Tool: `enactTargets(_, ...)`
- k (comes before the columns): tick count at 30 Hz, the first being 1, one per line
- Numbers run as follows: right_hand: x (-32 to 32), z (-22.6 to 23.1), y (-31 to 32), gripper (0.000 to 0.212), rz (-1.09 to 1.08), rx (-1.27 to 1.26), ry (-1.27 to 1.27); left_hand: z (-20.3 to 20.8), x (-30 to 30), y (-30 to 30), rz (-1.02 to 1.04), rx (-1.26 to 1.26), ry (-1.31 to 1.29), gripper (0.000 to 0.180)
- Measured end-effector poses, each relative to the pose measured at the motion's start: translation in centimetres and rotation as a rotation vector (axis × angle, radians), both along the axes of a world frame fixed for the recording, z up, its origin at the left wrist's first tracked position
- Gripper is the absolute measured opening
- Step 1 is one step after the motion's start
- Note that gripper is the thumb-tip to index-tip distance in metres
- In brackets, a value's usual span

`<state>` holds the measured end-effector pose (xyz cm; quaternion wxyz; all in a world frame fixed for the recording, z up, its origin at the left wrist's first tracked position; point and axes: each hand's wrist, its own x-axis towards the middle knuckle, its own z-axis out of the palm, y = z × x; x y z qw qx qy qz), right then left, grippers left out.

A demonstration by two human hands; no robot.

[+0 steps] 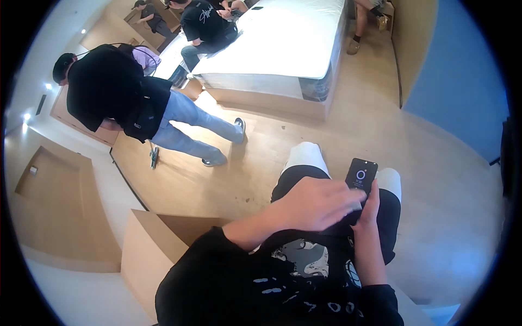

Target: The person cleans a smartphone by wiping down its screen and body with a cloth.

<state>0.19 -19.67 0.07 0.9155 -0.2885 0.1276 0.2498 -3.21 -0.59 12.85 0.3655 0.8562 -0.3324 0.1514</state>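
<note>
A dark smartphone [360, 169] with a lit screen rests upright in my right hand [370, 205], whose fingers wrap its right side and lower end. Across the lower part of the phone reaches my left hand [321, 202], its fingers stretched out and a little blurred. The fingertips are over or against the screen; I cannot tell whether they touch it. Both hands are above my lap, over dark shorts [387, 217] with pale knee parts.
Ahead stands a bed with a bare white mattress [272, 41], and people sit by it. At the left a person in a black top [106, 81] stands near a floor tool [154, 157]. An open wooden box-like piece [147, 244] lies beside my left arm.
</note>
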Motion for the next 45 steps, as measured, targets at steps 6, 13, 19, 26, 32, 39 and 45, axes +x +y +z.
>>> enactTargets(6, -0.3, 4.0, 1.8, 0.065, 0.018, -0.071, 0.265, 12.4, 0.0, 0.0, -0.427, 0.315, -0.22, 0.033)
enactTargets(13, 0.3, 1.2, 1.5, 0.063, -0.137, -0.141, 0.41, 15.6, 1.0, -2.1, -0.164, 0.077, -0.826, 0.037)
enactTargets(19, -1.7, 0.7, 0.6, 0.059, -0.002, -0.006, 0.144, 16.8, -1.5, -3.2, -0.393, 0.252, -0.513, 0.035)
enactTargets(26, -4.3, 2.1, 0.7, 0.056, 0.025, 0.041, 0.195, 19.3, -4.7, -3.1, -0.5, 0.378, -0.392, 0.034)
enactTargets(32, -7.6, 2.0, -0.7, 0.056, 0.001, 0.076, 0.175, 19.3, -7.1, -5.9, -0.465, 0.314, -0.488, 0.032)
enactTargets(39, -9.5, 2.8, -1.0, 0.051, -0.026, 0.027, 0.113, 20.5, -9.7, -5.3, -0.496, 0.334, -0.47, 0.03)
enactTargets(45, -10.7, 2.3, -1.1, 0.049, -0.03, 0.013, 0.156, 20.8, -10.9, -5.3, -0.539, 0.393, -0.436, 0.029)
